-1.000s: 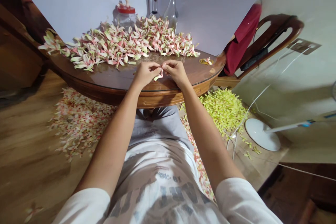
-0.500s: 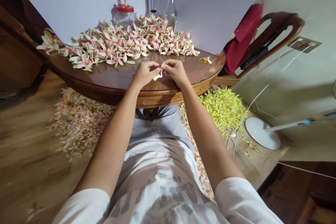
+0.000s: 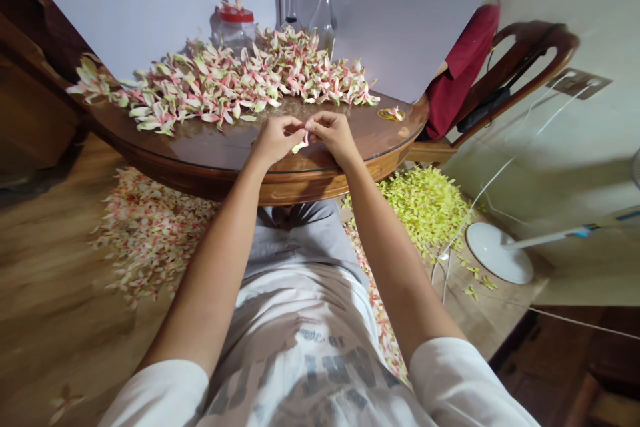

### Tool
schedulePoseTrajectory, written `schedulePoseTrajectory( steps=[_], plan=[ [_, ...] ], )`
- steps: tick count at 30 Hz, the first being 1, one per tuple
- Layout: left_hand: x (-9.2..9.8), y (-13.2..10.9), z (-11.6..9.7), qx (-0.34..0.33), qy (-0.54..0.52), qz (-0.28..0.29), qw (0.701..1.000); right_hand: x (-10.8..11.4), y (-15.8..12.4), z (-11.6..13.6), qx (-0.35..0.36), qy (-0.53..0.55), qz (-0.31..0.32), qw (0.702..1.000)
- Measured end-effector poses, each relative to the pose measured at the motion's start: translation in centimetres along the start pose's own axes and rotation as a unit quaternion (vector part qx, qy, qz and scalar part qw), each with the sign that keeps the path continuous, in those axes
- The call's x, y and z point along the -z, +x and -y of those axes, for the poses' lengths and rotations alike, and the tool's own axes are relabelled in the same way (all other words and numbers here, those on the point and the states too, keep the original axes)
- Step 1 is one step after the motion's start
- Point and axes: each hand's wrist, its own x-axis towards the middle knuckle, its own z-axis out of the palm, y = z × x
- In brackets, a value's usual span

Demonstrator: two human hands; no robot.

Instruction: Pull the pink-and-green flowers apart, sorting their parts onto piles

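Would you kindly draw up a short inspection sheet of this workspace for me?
Surface: round brown wooden table with a glass top, flowers heaped on its far side.
Job's things: small pink-and-green flower pinched between both hands; heap of pink-and-cream flowers on the table.
Clutter: clear glass bottle, red-lidded glass jar; pale pink petals and yellow-green petals in floor piles.
Hands: left hand and right hand both pinch the small flower.
Cables: thin white cable across the floor beside a round white fan base.
Surroundings: wooden floor, curved dark-wood chair with red cloth, white wall.
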Motion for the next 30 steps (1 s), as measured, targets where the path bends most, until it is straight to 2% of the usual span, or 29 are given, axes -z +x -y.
schedulePoseTrajectory(
  steps=[7, 13, 19, 23, 27, 30],
  plan=[
    [-0.08, -0.22, -0.44, 0.036, 0.027, -0.025, 0.999, 0.04, -0.06, -0.27, 0.008, -0.004, 0.032, 0.999],
    [-0.02, -0.09, -0.53, 0.03, 0.091, -0.057, 0.994, -0.08, -0.09, -0.16, -0.012, -0.007, 0.043, 0.999],
    [-0.02, 0.08, 0.08, 0.034, 0.063, -0.095, 0.993, -0.53, -0.08, 0.02, -0.033, 0.04, 0.059, 0.997],
    [-0.09, -0.03, 0.24, 0.035, 0.03, -0.08, 0.996, -0.43, -0.2, 0.21, -0.022, 0.028, 0.07, 0.997],
    [-0.13, -0.22, -0.02, 0.047, 0.018, -0.029, 0.998, -0.25, -0.3, 0.57, -0.01, -0.017, 0.073, 0.997],
    [-0.19, -0.2, -0.2, 0.052, 0.039, -0.036, 0.997, -0.2, -0.26, 0.44, -0.012, -0.039, 0.065, 0.997]
  ],
)
